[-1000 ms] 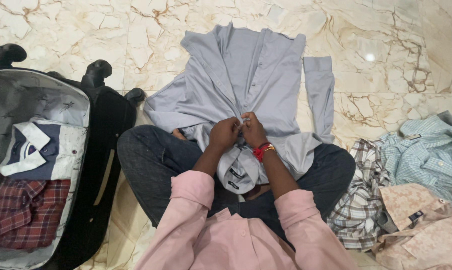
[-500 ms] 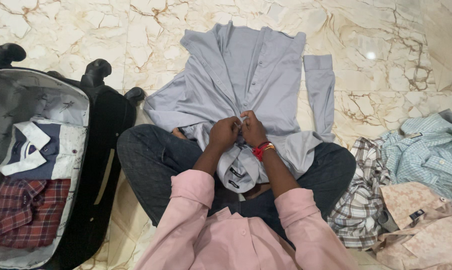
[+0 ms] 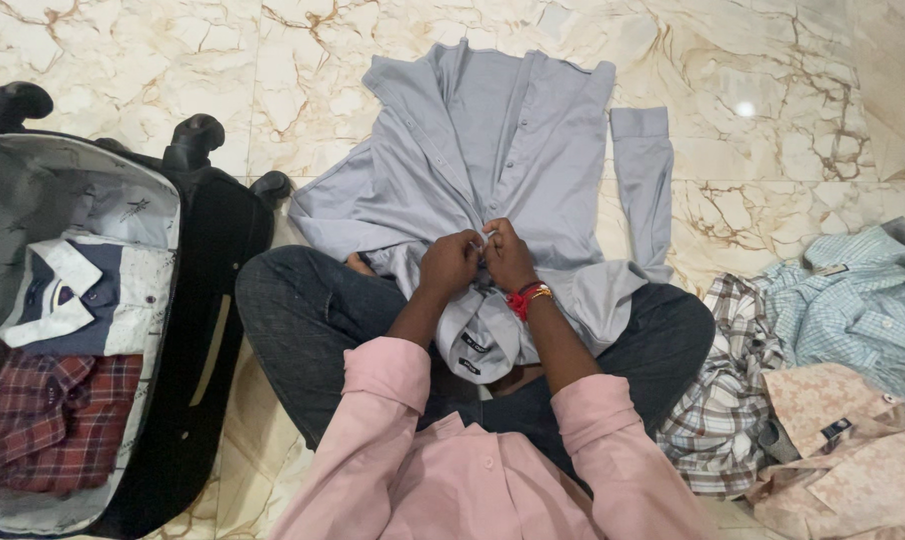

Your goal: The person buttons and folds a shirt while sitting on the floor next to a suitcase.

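Head view: both hands' fingers (image 3: 470,252) pinch closed on the grey shirt (image 3: 493,150) placket.

Barely anything moves for us here: our left hand (image 3: 450,264) and right hand (image 3: 508,256) have crept a touch upward on the placket of the grey shirt (image 3: 493,170), knuckles pressed together a shade tighter than a second ago. The cloth just above our fingers is bunched a little more where the two front edges meet. Our view has dipped and swung slightly, so the open suitcase (image 3: 198,300) sits a hair lower and the checked shirts (image 3: 833,300) on our right slide a bit outward.
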